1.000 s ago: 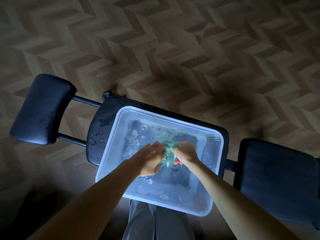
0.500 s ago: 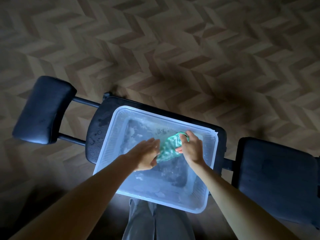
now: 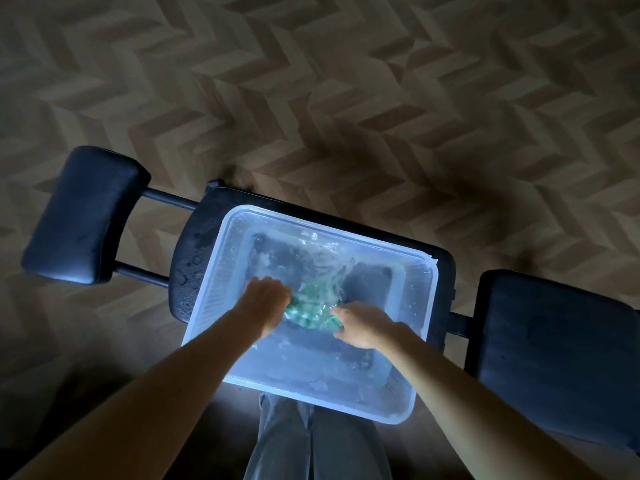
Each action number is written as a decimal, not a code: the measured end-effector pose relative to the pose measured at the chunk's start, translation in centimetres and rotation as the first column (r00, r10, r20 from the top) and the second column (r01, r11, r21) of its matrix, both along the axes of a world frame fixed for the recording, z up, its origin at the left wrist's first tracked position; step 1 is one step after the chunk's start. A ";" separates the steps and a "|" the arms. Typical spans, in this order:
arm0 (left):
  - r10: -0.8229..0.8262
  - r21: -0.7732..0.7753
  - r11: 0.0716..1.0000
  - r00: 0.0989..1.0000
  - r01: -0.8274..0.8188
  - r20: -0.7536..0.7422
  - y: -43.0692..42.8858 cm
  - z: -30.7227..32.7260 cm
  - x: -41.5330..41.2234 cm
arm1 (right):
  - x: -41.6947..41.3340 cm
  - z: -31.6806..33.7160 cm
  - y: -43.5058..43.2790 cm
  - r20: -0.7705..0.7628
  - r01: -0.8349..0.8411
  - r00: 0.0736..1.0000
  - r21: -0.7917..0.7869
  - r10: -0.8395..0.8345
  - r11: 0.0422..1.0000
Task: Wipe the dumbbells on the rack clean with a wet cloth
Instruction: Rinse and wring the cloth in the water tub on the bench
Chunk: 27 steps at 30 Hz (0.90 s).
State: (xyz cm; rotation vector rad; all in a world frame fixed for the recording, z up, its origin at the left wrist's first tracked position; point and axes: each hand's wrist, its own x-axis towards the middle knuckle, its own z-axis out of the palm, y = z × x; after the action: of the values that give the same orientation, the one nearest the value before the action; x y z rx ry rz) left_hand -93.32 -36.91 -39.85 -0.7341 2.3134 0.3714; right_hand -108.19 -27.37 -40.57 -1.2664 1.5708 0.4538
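Observation:
A green cloth (image 3: 311, 308) lies bunched in the water of a clear plastic tub (image 3: 221, 271). The tub stands on the dark seat pad of a workout bench (image 3: 194, 244). My left hand (image 3: 266, 303) holds the cloth's left side with its fingers down in the water. At the cloth's right side my right hand (image 3: 360, 323) grips it with curled fingers. Water splashes around the cloth. No dumbbells or rack appear in this view.
The bench has a dark padded roller (image 3: 83, 213) at the left and a large back pad (image 3: 554, 348) at the right. Grey trouser legs (image 3: 311, 441) show below the tub. A herringbone wood floor (image 3: 346, 98) lies all around.
The cloth was lifted partly above the water half a second ago; both hands have now pushed it back down into the tub, and my right hand has moved lower and to the right.

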 end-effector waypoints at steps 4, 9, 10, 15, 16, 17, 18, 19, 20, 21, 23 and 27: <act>0.164 0.162 0.973 0.986 -0.163 0.003 0.7 -0.5 -0.1 | 0.6 -1.2 -0.2 -0.010 0.099 0.995 0.017 -0.099 0.995; 0.104 0.052 0.992 0.986 -0.112 0.132 1.3 -0.8 -1.4 | 0.2 -1.6 -0.8 -0.016 0.380 0.921 -0.187 -0.389 0.906; 0.120 0.017 0.992 0.982 -0.124 0.142 1.4 -0.8 -1.7 | 0.1 -1.5 -0.9 -0.017 0.412 0.903 -0.250 -0.430 0.876; 0.273 0.122 0.951 0.957 -0.284 0.093 1.5 -1.8 -2.1 | 0.4 -1.0 -1.2 -0.033 0.275 0.960 -0.069 -0.278 0.959; 0.258 0.167 0.947 0.960 -0.273 0.107 1.5 -2.0 -1.9 | 0.5 -1.0 -1.1 -0.099 0.247 0.962 -0.081 -0.254 0.966; 0.246 0.194 0.944 0.961 -0.267 0.126 1.5 -2.3 -1.7 | 0.5 -1.2 -1.1 -0.152 0.242 0.954 -0.110 -0.257 0.964; 0.241 0.198 0.943 0.960 -0.267 0.144 1.5 -2.4 -1.6 | 0.6 -1.5 -1.0 -0.155 0.265 0.946 -0.128 -0.283 0.956; 0.245 0.190 0.943 0.957 -0.273 0.157 1.6 -2.3 -1.5 | 0.8 -1.6 -1.0 -0.120 0.293 0.944 -0.115 -0.306 0.949; 0.258 0.185 0.940 0.952 -0.287 0.166 1.7 -2.2 -1.4 | 1.1 -1.6 -0.9 -0.064 0.320 0.944 -0.064 -0.323 0.945; 0.284 0.186 0.931 0.944 -0.313 0.166 1.7 -2.1 -1.4 | 1.4 -1.4 -1.0 -0.030 0.327 0.944 -0.030 -0.328 0.945; 0.366 0.213 0.897 0.921 -0.387 0.134 1.9 -1.9 -1.4 | 1.4 -1.5 -1.0 -0.066 0.320 0.943 -0.078 -0.325 0.944; 0.588 0.262 0.784 0.808 -0.563 -0.024 1.1 -1.0 -1.1 | 0.9 -0.7 -0.9 0.027 0.371 0.929 -0.118 -0.370 0.921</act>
State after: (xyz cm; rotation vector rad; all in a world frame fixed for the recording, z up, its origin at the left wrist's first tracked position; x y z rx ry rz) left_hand -94.40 -35.79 -40.88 -1.3204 2.0323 0.9737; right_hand -107.28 -28.31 -41.31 -1.0220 1.8074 0.1147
